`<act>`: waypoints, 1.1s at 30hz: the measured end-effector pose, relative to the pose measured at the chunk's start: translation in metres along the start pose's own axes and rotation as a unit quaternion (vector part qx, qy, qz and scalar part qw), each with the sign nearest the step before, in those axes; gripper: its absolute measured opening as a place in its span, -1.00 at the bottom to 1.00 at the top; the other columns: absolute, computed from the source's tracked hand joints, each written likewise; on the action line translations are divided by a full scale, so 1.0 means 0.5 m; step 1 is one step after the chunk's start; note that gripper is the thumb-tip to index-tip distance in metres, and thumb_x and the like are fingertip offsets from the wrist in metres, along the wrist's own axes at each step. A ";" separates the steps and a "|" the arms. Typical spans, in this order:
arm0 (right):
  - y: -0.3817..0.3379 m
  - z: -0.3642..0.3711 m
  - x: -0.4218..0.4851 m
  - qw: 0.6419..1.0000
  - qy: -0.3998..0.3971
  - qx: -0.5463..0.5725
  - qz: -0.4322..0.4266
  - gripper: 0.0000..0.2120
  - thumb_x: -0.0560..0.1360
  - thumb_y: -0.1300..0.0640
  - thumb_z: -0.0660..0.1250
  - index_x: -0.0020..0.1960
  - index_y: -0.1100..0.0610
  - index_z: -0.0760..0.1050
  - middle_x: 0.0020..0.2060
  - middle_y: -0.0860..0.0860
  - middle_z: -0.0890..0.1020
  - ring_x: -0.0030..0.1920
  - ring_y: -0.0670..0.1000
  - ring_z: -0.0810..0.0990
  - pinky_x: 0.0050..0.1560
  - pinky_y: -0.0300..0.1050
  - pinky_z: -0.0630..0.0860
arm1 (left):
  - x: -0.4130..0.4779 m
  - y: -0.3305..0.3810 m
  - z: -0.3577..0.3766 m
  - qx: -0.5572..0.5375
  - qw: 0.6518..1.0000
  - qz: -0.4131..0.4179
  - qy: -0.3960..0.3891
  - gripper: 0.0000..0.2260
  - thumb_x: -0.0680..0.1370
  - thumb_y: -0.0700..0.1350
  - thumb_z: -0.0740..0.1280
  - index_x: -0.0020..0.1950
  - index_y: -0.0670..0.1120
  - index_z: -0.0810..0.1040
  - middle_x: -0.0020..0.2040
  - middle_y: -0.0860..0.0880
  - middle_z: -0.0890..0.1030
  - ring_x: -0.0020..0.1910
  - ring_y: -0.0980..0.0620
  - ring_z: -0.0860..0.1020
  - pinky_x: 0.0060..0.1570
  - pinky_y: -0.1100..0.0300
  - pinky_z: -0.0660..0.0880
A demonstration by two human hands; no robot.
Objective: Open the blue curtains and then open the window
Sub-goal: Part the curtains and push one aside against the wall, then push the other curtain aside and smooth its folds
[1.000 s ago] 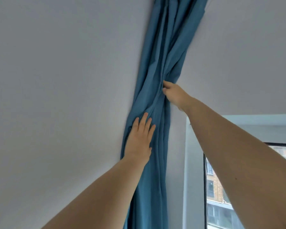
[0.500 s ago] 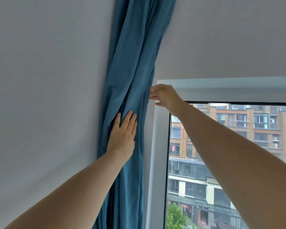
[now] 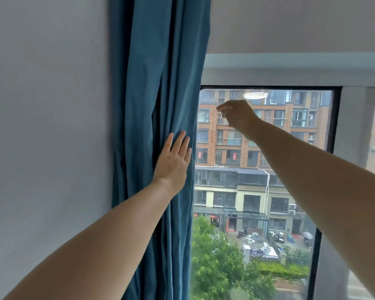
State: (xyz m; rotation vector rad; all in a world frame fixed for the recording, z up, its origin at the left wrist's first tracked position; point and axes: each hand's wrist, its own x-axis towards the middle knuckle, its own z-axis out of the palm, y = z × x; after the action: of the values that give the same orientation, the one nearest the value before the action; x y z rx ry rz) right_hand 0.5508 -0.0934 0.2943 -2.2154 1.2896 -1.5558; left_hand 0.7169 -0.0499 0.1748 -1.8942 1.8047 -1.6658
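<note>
The blue curtain [image 3: 143,105] hangs bunched in the left centre of the frame, between the pale wall [image 3: 41,126] and the window [image 3: 258,180], whose pane is closed in its dark frame. The left hand [image 3: 173,158] stays flat on the folds near the curtain's right edge, its grip apart with the fingers straight, much as half a second ago. The right hand [image 3: 236,114] has changed: it was at the curtain's edge by the top corner of the window, and now it is clear of the fabric, in front of the glass right of centre, its grip curled together on nothing. More glass shows than before, with brick buildings [image 3: 268,131] and green trees [image 3: 221,267] outside.
</note>
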 end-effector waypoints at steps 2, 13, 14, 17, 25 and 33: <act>0.027 -0.020 -0.020 1.000 0.009 0.009 0.021 -0.67 0.51 0.43 0.10 0.14 0.26 0.54 0.21 0.12 0.56 -0.04 0.00 0.56 -0.17 -0.25 0.51 | 0.004 0.017 -0.016 -0.010 1.000 0.008 0.008 -0.47 0.62 0.06 -0.05 0.52 -0.13 -0.11 0.54 -0.18 -0.13 0.49 -0.25 -0.25 0.36 -0.23 -0.32; 0.188 -0.213 -0.134 0.997 0.008 -0.035 0.064 -0.64 0.50 0.41 0.10 0.21 0.20 0.50 0.27 0.15 0.51 -0.50 -0.25 0.36 -0.62 -0.45 0.28 | 0.052 0.197 -0.163 -0.129 0.991 0.038 0.018 -0.46 0.60 0.12 -0.06 0.53 -0.04 -0.09 0.55 -0.13 -0.15 0.49 -0.20 -0.26 0.36 -0.23 -0.33; 0.206 -0.241 -0.148 0.997 0.004 -0.044 0.064 -0.64 0.50 0.41 0.10 0.22 0.22 0.49 0.26 0.17 0.51 -0.57 -0.24 0.36 -0.63 -0.45 0.27 | 0.056 0.223 -0.186 -0.153 0.987 0.036 0.020 -0.47 0.60 0.12 -0.06 0.53 -0.03 -0.07 0.55 -0.12 -0.14 0.50 -0.18 -0.25 0.37 -0.22 -0.33; 0.258 -0.320 -0.192 0.995 0.001 -0.076 0.066 -0.66 0.51 0.38 0.12 0.25 0.25 0.46 0.26 0.18 0.51 -0.60 -0.24 0.38 -0.58 -0.49 0.29 | 0.070 0.299 -0.251 -0.211 0.976 0.043 0.033 -0.47 0.60 0.13 -0.04 0.53 -0.02 -0.04 0.55 -0.10 -0.11 0.51 -0.15 -0.21 0.38 -0.20 -0.31; 0.425 -0.560 -0.297 0.983 0.015 -0.152 0.104 -0.67 0.50 0.33 0.11 0.21 0.22 0.49 0.14 0.18 0.59 -0.22 0.02 0.56 -0.15 -0.13 0.54 | 0.111 0.542 -0.448 -0.292 0.952 0.072 0.054 -0.44 0.60 0.14 -0.03 0.53 -0.02 -0.10 0.56 -0.09 -0.11 0.52 -0.11 -0.19 0.42 -0.16 -0.23; 0.571 -0.780 -0.408 0.970 0.024 -0.187 0.156 -0.62 0.47 0.37 0.11 0.24 0.25 0.47 0.26 0.17 0.51 0.17 0.11 0.51 0.19 -0.11 0.46 | 0.149 0.753 -0.623 -0.373 0.920 0.104 0.058 -0.44 0.60 0.12 0.01 0.52 -0.04 -0.08 0.55 -0.10 -0.08 0.52 -0.12 -0.13 0.43 -0.18 -0.14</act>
State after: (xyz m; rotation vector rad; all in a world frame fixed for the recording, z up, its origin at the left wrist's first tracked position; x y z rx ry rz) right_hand 0.0505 0.0051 0.1717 -2.0364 1.9746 -1.3428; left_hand 0.2271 -0.0388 0.1093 -1.7092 2.8663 -1.1125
